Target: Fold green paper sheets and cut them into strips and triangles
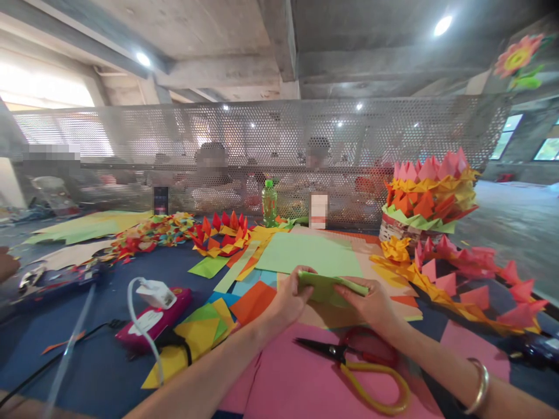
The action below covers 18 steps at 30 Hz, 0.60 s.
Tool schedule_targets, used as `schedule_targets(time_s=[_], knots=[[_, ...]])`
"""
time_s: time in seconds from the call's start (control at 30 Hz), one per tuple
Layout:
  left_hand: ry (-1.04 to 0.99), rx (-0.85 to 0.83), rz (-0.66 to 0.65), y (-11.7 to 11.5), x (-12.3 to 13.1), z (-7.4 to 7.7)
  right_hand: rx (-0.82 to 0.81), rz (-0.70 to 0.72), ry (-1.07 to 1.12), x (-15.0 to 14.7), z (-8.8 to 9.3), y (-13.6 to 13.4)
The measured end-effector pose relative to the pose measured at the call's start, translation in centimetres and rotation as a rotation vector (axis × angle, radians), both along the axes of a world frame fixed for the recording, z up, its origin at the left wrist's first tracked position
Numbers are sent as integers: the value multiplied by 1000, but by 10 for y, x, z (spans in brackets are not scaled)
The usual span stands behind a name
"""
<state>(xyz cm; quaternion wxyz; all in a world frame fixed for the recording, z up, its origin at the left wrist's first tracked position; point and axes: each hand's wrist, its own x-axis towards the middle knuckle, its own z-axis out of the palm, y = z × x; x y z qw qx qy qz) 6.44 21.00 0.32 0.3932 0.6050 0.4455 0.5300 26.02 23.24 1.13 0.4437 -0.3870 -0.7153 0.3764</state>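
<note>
A folded piece of green paper (325, 289) is held up between both hands above the middle of the table. My left hand (294, 294) pinches its left end, thumb in front. At the right end, my right hand (364, 297) grips it the same way. Below the hands lies a pair of scissors (338, 352) with yellow and red handles, resting on sheets of pink paper (283, 378). Just beyond the hands is a stack of pale green paper (312, 253). Orange paper (255, 301) lies left of my left hand.
A magenta power strip (148, 326) with a white charger and cables sits at left. Folded-paper rings, pink and yellow (445, 285) and red (220, 233), flank the stack. A layered paper flower (430, 192) rises at right. A green bottle (269, 203) stands before a perforated metal screen (279, 134).
</note>
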Motion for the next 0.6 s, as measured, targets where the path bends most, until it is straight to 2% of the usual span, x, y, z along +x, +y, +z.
schedule_targets(time_s=[0.3, 0.6], knots=[[74, 17, 86, -6, -3, 2, -5, 50, -7, 0, 0, 0], [-28, -56, 107, -18, 4, 16, -42, 94, 6, -2, 7, -5]])
